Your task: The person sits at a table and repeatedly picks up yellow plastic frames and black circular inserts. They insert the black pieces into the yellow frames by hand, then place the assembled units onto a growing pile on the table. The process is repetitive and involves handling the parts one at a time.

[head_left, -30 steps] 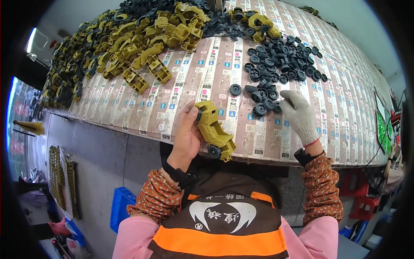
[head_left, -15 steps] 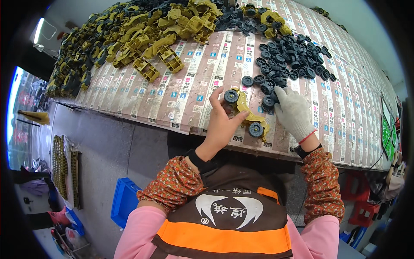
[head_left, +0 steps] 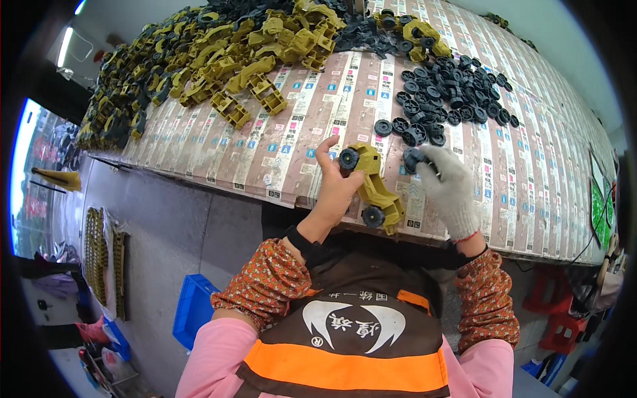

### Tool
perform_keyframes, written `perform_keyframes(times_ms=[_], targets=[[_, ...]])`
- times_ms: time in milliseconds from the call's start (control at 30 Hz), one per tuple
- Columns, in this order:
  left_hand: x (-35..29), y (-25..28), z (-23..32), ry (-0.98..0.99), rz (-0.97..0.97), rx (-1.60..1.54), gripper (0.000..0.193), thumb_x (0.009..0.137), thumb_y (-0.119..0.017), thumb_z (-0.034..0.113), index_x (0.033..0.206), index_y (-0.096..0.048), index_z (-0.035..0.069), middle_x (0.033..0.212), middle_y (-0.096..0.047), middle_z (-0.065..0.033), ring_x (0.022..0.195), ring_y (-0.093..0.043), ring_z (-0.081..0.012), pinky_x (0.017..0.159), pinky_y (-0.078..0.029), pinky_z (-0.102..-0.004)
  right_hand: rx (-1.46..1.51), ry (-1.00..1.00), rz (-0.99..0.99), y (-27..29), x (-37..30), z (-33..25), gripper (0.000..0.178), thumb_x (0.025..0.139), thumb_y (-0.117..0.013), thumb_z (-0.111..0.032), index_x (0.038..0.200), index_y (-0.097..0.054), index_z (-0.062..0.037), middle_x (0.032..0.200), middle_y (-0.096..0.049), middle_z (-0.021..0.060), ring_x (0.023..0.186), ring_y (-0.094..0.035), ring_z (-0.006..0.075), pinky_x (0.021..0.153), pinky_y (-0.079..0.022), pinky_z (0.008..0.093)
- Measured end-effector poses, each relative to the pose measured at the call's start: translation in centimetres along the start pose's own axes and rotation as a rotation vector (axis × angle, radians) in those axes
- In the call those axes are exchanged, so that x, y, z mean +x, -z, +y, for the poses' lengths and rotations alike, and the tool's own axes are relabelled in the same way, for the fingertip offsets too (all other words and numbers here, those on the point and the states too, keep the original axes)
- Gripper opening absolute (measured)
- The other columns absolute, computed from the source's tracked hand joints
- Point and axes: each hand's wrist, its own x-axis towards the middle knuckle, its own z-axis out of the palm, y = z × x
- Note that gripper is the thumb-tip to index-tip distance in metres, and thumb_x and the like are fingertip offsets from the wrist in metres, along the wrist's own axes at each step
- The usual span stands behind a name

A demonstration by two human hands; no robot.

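My bare left hand (head_left: 334,196) grips a yellow plastic toy car body (head_left: 375,182) above the table's near edge. One black wheel (head_left: 349,158) sits at its far end and another wheel (head_left: 373,216) at its near end, both on the left side. To the right, my right hand (head_left: 451,189), in a whitish knit glove, pinches a dark toy wheel (head_left: 414,159) between thumb and fingers. The held wheel is apart from the car body. Beyond it lies a loose pile of black wheels (head_left: 434,93).
The table (head_left: 292,159) is covered with printed cardboard sheets. A large heap of yellow car bodies (head_left: 265,40) spreads over the far left, with flat dark parts (head_left: 368,36) beside it. A blue bin (head_left: 192,310) stands on the floor at left; red stools (head_left: 561,331) stand at right.
My right hand has drawn back toward me from the pile with a wheel. The car body in my left hand has turned, showing more of its upper side, and its near end has come closer.
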Motion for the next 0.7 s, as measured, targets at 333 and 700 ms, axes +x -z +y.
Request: perform_keyframes(times_ms=[333,700], targets=[[-2.5,-0.5,0.1,0.095,0.042,-0.094,0.083,0.097,-0.074,0.004,0.158,-0.019,0.018,0.131,-0.056,-0.0119,0.117,-0.06,-0.0208,0.099,-0.056,-0.0387,0.117,-0.082,0.036,-6.9,-4.4,-3.1,0.021,0.094,-0.064,-0.005,0.115,-0.062,-0.0019,0.1,-0.065,0.0226,0.094,-0.065,0.0446,0.082,-0.053,0.0509],[-1.7,0.1,1.7,0.307,0.061,-0.403,0.057,0.101,-0.074,0.023,0.142,-0.035,0.015,0.118,-0.057,-0.0104,0.099,-0.072,-0.0255,0.074,-0.066,-0.0386,0.727,-0.614,-0.085,-5.2,-1.4,-2.0,0.02,0.105,-0.059,-0.015,0.116,-0.062,0.0012,0.091,-0.072,0.01,0.075,-0.072,0.0157,0.066,-0.058,0.0306]])
